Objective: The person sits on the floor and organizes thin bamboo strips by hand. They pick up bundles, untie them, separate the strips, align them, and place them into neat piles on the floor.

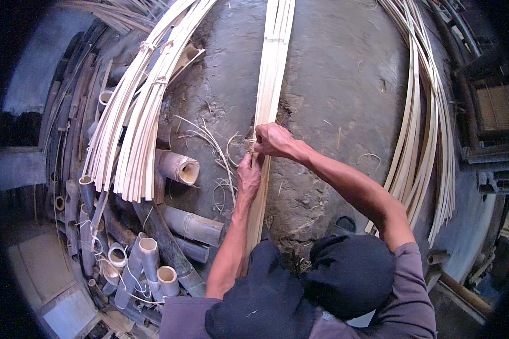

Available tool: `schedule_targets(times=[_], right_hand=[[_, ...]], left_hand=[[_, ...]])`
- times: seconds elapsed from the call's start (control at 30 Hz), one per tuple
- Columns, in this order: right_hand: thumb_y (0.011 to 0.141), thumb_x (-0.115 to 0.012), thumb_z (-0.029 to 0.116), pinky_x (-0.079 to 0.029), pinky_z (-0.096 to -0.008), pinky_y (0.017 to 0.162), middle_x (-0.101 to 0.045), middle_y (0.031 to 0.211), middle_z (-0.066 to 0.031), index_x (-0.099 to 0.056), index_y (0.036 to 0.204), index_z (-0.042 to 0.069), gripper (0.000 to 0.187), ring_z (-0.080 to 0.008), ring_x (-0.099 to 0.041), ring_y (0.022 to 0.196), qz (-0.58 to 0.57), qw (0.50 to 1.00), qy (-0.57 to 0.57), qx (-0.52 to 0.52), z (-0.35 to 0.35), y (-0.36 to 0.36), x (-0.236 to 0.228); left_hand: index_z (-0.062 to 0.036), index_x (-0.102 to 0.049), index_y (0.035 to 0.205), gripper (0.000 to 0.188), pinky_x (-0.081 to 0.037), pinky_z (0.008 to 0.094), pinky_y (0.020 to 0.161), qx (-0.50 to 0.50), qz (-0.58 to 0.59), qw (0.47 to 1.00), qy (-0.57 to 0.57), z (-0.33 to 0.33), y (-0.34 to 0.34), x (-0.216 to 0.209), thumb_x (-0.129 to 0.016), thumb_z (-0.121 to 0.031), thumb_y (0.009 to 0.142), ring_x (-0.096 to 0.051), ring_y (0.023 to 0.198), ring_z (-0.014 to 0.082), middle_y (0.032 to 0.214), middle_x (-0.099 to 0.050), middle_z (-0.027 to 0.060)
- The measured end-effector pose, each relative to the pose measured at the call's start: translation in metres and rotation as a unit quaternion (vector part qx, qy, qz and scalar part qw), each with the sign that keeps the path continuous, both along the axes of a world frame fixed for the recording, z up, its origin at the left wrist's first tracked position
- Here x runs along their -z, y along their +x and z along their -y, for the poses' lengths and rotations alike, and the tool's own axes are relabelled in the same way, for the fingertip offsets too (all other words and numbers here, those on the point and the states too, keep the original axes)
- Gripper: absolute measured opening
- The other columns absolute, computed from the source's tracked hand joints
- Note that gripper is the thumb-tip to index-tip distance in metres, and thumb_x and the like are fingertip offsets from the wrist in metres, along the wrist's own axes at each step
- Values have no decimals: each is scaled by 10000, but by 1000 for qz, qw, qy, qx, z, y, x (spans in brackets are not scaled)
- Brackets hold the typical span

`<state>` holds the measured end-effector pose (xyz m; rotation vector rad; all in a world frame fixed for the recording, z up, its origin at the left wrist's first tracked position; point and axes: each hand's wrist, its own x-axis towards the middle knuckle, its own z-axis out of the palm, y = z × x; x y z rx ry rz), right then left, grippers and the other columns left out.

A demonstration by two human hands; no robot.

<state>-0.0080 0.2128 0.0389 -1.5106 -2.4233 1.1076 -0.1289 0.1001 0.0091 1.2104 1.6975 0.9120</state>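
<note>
Pinching thin tie (250, 146) btwn closed fingers of L hand (249, 176) & R hand (275, 140), at left edge of pale strip bundle (270, 79) stretched along floor (333, 107); best to keep strips flush, pull evenly.

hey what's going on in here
A person has both bare hands on a long bundle of pale strips that runs up the ground. The left hand and right hand meet at its left edge; what the fingers pinch is too small to tell. Two tied bundles lie to the left, more strips to the right, and cut bamboo tubes at lower left.
</note>
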Motion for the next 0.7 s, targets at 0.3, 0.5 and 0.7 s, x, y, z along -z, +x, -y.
schedule_targets(times=[0.3, 0.5, 0.7], right_hand=[[840, -654, 250, -436, -250, 675, -603, 890, -18, -544, 1137, 36, 382, -91, -529, 772, -287, 904, -314, 45, -1, 18, 7], [864, -663, 259, -415, -226, 716, -593, 930, -9, -547, 1149, 51, 372, -84, -519, 834, -353, 862, -362, 44, 7, 13, 8], [801, -604, 115, -481, -377, 670, -619, 781, -101, -575, 1105, 128, 305, -214, -615, 763, -214, 976, -24, -35, 14, -2, -7]], left_hand=[[16, -534, 1034, 287, -453, 393, 667, 61, -5, 998, -4, 1, -10, 9, -482, -260, 974, -534, 694, 269, 821, -589, 225], [9, -538, 1065, 269, -461, 381, 674, 50, 51, 997, -17, 0, -17, 22, -471, -236, 975, -553, 694, 261, 814, -590, 221], [-29, -585, 1047, 226, -449, 324, 698, -29, 183, 982, -32, 7, -3, 30, -476, -215, 980, -540, 749, 174, 839, -622, 84]])
